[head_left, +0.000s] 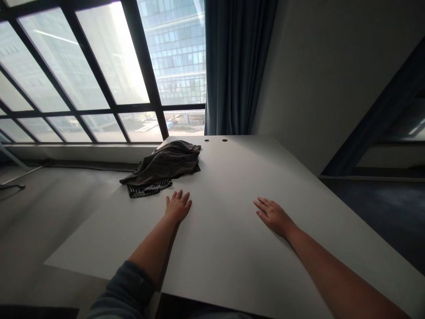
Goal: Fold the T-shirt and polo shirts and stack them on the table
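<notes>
A crumpled dark grey cloth (161, 167) lies on the white table (232, 186) just beside the open, flat left hand (178, 206), with the open right hand (272, 216) well apart from it.

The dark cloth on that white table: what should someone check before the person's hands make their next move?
1. Left hand free: ok, it is empty and lies on the white table, just short of the cloth.
2. Right hand free: ok, it is empty and flat on the table.
3. Dark grey cloth spread flat: not ok, it lies in a rumpled heap.
4. Striped fabric visible: ok, it shows beneath the cloth's near edge.
5. Cloth wholly on the table: cannot tell, its left end reaches the table's edge.
</notes>
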`<state>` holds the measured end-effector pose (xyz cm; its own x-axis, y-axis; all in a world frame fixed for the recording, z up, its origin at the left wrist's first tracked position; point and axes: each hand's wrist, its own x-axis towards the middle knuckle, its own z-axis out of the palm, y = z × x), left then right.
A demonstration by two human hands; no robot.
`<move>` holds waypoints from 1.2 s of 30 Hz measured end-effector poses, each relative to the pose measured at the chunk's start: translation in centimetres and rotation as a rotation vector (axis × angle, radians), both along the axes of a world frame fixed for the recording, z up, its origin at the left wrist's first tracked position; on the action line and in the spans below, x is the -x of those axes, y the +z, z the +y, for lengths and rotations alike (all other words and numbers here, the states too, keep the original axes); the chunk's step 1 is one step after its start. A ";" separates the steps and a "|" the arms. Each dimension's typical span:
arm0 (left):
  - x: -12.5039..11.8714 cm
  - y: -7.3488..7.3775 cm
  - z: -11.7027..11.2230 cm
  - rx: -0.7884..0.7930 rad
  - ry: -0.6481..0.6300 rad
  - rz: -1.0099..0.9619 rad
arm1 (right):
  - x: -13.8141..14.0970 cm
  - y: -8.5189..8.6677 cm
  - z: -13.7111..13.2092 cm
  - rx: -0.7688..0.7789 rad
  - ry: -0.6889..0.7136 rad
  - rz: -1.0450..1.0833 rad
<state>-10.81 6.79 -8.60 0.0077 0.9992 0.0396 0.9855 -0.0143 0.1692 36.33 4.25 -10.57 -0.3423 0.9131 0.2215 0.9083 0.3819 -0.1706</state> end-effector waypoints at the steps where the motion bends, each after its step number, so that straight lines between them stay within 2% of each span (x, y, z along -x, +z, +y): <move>1: -0.1 -0.1 -0.3 0.009 -0.015 0.003 | 0.0 0.0 0.0 0.005 -0.004 -0.001; 5: 0.2 -0.4 -0.6 -0.029 -0.071 0.016 | 0.2 0.2 0.0 0.016 -0.007 -0.014; 11: 0.9 -0.5 0.1 -0.090 -0.121 0.011 | 0.3 0.4 0.0 0.028 -0.010 -0.002; 17: 1.5 -0.4 0.1 0.019 -0.249 0.047 | -0.6 0.8 0.1 0.073 0.006 0.021; 21: 1.0 -0.7 -0.4 0.038 -0.392 0.053 | -0.4 1.0 -0.3 0.126 0.059 0.011; 25: -0.7 -0.7 -1.1 -0.001 -0.570 0.022 | 0.8 1.4 -1.1 0.169 0.179 -0.004; 28: -1.9 -0.4 -1.4 -0.008 -0.657 0.020 | 2.1 2.0 -1.7 0.198 0.214 -0.032; 36: -2.3 0.4 -1.4 0.017 -0.669 0.037 | 3.1 3.2 -2.0 0.248 0.218 -0.067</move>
<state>-8.51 5.38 -8.23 0.6272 0.7788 0.0117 0.7700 -0.6222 0.1413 33.25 2.29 -7.38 -0.5414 0.8403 -0.0280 0.8223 0.5223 -0.2258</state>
